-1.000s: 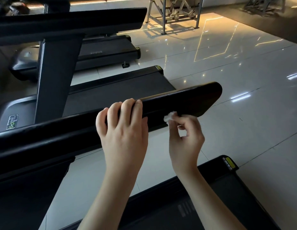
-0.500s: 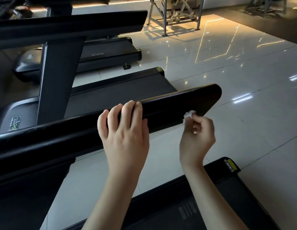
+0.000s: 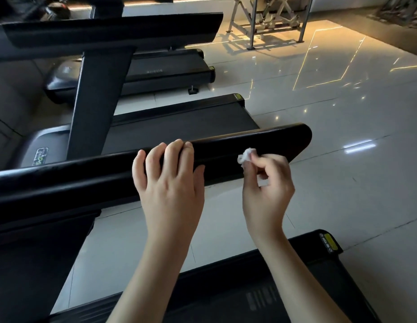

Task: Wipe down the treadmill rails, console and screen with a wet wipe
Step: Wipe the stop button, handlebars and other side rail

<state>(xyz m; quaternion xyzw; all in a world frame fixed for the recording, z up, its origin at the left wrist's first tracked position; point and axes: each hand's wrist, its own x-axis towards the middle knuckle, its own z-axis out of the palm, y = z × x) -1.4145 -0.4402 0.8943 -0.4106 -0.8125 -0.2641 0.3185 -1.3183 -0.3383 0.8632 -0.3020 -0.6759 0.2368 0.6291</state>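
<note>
A black treadmill side rail (image 3: 279, 141) runs from the lower left to a rounded end at the centre right. My left hand (image 3: 170, 180) grips the rail from the near side, fingers curled over its top edge. My right hand (image 3: 265, 183) pinches a small crumpled white wet wipe (image 3: 246, 155) and holds it against the rail's near face, to the right of my left hand. The console and screen are out of view.
The deck of my treadmill (image 3: 284, 287) lies below my forearms. Two more treadmills (image 3: 179, 127) stand beyond the rail, with a dark upright post (image 3: 98, 96) and another rail (image 3: 109, 31) above. Glossy tiled floor (image 3: 342, 159) spreads to the right; a metal rack (image 3: 272, 19) stands far back.
My right hand slid the wipe toward the rail's end, then came back a little to the left. My left hand kept its grip on the rail.
</note>
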